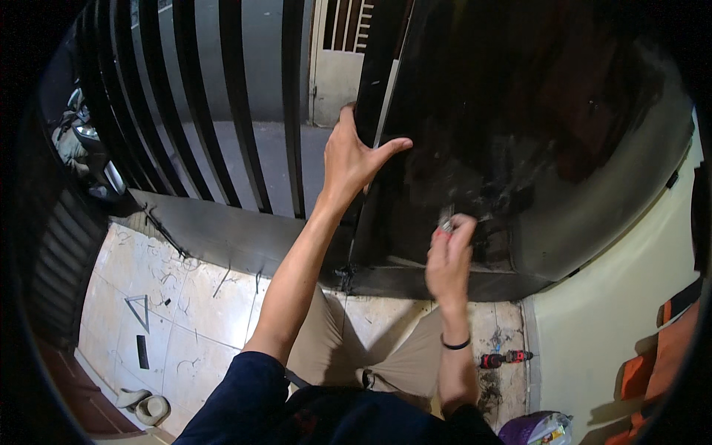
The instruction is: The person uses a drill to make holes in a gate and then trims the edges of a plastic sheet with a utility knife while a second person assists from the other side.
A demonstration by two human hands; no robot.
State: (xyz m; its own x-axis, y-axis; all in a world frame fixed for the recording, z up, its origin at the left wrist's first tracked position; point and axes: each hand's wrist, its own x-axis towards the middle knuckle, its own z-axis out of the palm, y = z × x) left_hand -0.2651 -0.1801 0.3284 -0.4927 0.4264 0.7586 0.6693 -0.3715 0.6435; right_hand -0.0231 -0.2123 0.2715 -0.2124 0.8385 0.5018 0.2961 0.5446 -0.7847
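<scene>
My left hand (354,159) is wrapped round the upright edge of a black metal gate panel (460,126). Its thumb stretches over the panel's front, and the fingers go behind the edge. My right hand (451,259) is closed on a small red-and-silver tool (446,225), blurred and mostly hidden by the fingers, so its exact kind does not show. The tool's end is near the lower part of the panel, where whitish scuffs (497,189) mark the surface. Whether it touches the panel, I cannot tell.
Left of the panel stands a barred gate section (241,111). On the tiled floor (211,326) lie a triangular square (138,313), a dark flat strip (142,351), sandals (150,408) and thin scraps. A red-and-black power tool (506,359) and a purple bag (530,430) lie right.
</scene>
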